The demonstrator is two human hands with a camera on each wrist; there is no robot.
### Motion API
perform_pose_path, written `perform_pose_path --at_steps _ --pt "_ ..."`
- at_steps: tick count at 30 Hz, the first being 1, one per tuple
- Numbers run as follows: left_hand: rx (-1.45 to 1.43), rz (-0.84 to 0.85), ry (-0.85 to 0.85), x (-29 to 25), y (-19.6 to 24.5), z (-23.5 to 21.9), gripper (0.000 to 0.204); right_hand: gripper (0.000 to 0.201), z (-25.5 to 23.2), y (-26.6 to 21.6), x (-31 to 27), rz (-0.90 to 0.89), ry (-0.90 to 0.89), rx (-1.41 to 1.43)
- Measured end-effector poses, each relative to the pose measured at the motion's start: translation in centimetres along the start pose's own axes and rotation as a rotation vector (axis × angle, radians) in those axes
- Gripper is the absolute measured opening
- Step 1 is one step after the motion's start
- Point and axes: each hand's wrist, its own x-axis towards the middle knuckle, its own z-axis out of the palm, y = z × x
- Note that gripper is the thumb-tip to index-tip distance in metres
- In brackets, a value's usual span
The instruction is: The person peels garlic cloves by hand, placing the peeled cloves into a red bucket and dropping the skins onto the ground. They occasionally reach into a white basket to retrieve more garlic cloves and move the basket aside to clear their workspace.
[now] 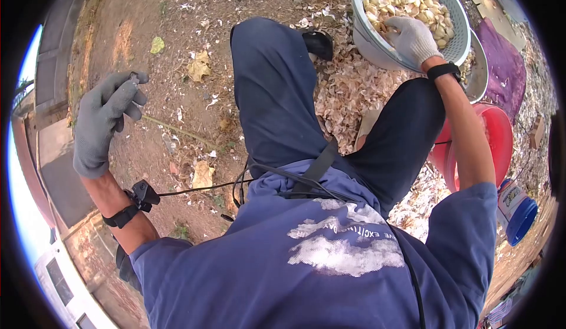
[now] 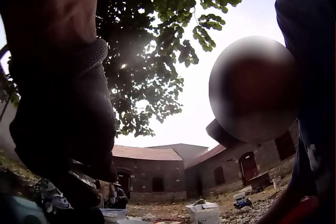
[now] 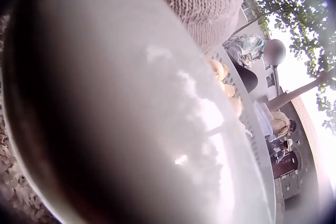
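Note:
My left hand, in a grey glove, is raised at the left of the head view, fingers curled, pinching a small dark object. It shows as a dark shape in the left wrist view. The white-gloved right hand reaches over the near rim of a grey-blue colander, at the pale cloves; whether its fingers grip one cannot be told. In the right wrist view, that glove is above a large blurred pale surface, with cloves beyond.
Papery peelings cover the ground below the colander. At the right are a metal bowl, a purple sack, a red tub and a blue-and-white bucket. A cable runs from the left wrist. Other people sit farther off.

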Motion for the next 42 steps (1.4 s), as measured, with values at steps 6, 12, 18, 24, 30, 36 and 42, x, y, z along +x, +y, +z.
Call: perform_pose_path --at_steps 6,12,18,24,30,36,42 --pt "-0.007 -0.013 -0.006 -1.2 -1.3 -0.9 0.043 0.031 0.8 -1.3 1.3 -0.007 -0.001 0.019" --pt "0.01 -0.059 0.001 0.0 -2.6 0.4 0.042 0.03 1.2 -1.6 2.1 -0.026 -0.022 -0.049" --pt "-0.229 0.354 0.154 3.1 2.1 3.4 0.041 0.021 -1.1 -2.5 1.1 0.028 -0.075 0.167" --pt "-0.559 0.706 -0.209 9.4 12.3 12.0 0.044 0.038 -1.1 -1.5 0.8 0.071 -0.188 0.159" --pt "-0.579 0.696 -0.592 15.4 18.8 24.0 0.038 0.028 -0.9 -2.4 0.7 0.141 -0.174 0.067" --pt "-0.447 0.544 -0.599 18.0 18.4 28.8 0.035 0.023 0.7 -0.8 0.9 0.188 -0.179 -0.052" --pt "-0.46 0.732 -0.49 18.0 17.8 27.8 0.037 0.02 2.1 1.3 1.4 -0.042 -0.155 -0.231"
